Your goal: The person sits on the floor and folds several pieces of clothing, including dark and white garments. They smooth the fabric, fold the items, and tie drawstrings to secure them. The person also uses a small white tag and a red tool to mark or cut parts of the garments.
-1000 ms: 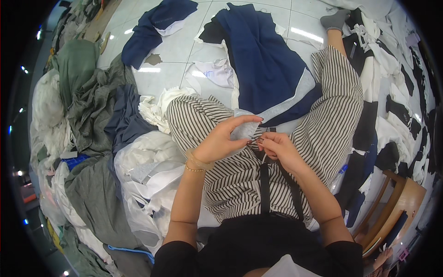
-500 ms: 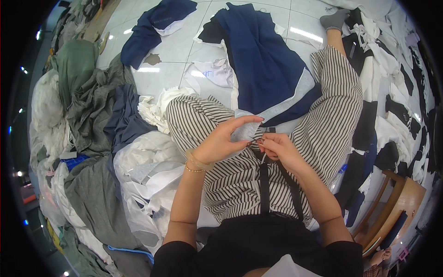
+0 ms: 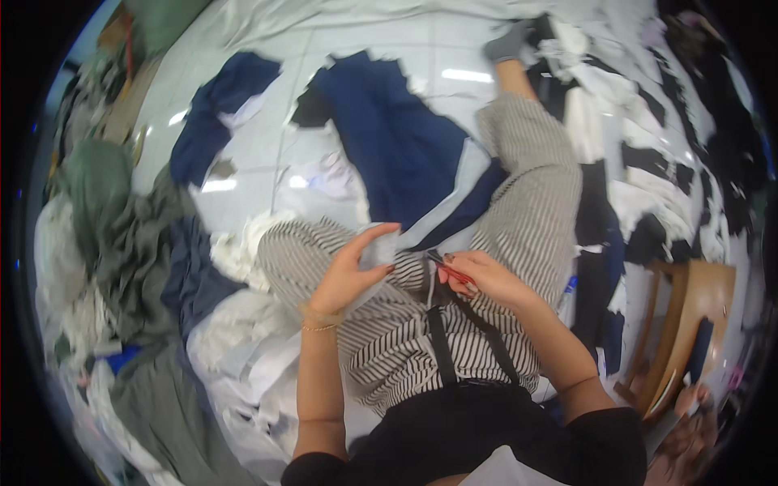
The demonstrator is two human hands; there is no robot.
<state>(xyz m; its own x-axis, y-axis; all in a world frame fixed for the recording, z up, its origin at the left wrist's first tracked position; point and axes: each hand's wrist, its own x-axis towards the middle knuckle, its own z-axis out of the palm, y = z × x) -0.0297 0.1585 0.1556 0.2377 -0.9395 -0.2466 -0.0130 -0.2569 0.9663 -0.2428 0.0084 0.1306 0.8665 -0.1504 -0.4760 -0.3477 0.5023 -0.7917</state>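
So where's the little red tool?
In the head view, the red tool is slightly right of centre, held in the right hand, its dark tip pointing toward the pale cloth in the left hand.

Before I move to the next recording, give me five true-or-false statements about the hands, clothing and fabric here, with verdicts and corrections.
1. The left hand holds light grey fabric. True.
2. The large navy fabric hangs on a wall. False: it lies spread out on the tiled floor.
3. The right hand holds a red-handled tool. True.
4. A bracelet is worn on the right arm. False: it is on the left one.
5. The person wears striped trousers. True.
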